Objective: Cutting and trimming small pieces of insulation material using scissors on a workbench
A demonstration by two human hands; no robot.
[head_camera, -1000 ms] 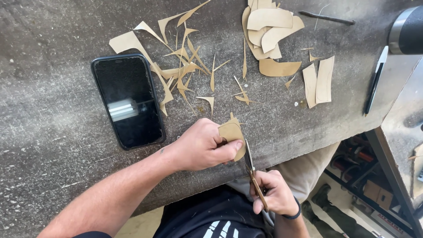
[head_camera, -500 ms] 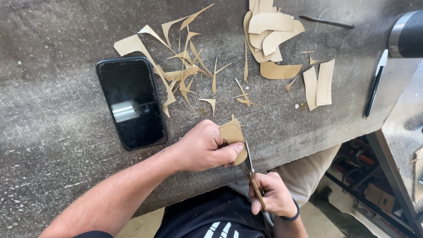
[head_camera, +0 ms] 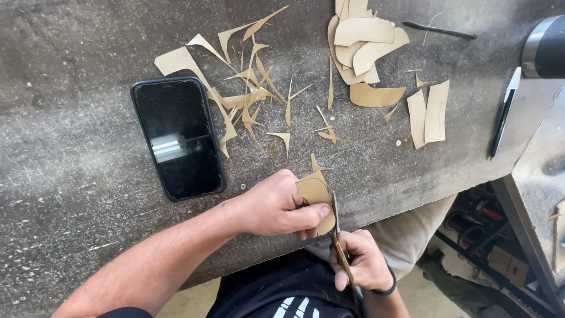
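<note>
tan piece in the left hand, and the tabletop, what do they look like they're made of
Tan piece held by the left hand: thin, matte sheet, leather or stiff card, hard to tell which; the offcuts keep crisp curved edges. Tabletop: grey, rough, speckled and scratched, probably worn board or stone-like slab.

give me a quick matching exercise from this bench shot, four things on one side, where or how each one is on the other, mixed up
Things:
1. phone
2. scissors
3. pen
4. tan piece

Places or states:
A. pinched in the left hand
B. flat on the bench, screen dark, left of the scraps
C. near the bench's right edge
D. gripped by the right hand, blades at the tan piece

Pairs: 1-B, 2-D, 3-C, 4-A
</note>
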